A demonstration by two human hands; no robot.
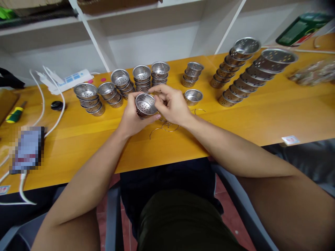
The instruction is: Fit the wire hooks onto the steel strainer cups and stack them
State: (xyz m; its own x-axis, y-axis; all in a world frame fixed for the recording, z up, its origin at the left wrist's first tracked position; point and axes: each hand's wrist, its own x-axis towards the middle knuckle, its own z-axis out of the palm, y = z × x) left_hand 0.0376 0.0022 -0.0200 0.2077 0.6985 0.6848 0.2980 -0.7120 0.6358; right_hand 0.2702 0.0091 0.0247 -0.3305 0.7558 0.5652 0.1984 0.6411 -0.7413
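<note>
My left hand (132, 116) is wrapped round a small perforated steel cup (145, 104), its open mouth tilted toward me. At the cup's right rim, the thumb and fingers of my right hand (171, 104) are pinched together; what they hold is hidden. Below my right hand, several thin bent metal wires (170, 127) lie on the yellow table (146, 153), partly covered by the hand. A single perforated cup (193, 97) stands just right of my right hand. Behind my hands are short stacks of similar cups (142, 74).
Tall leaning cup stacks (246, 83) stand at right, near a plastic bag (314, 73) and a green container (303, 29). At left are a power strip (75, 80), a phone (27, 150) with white cables, a screwdriver (15, 114) and a small black round object (56, 105). White shelving (151, 38) rises behind.
</note>
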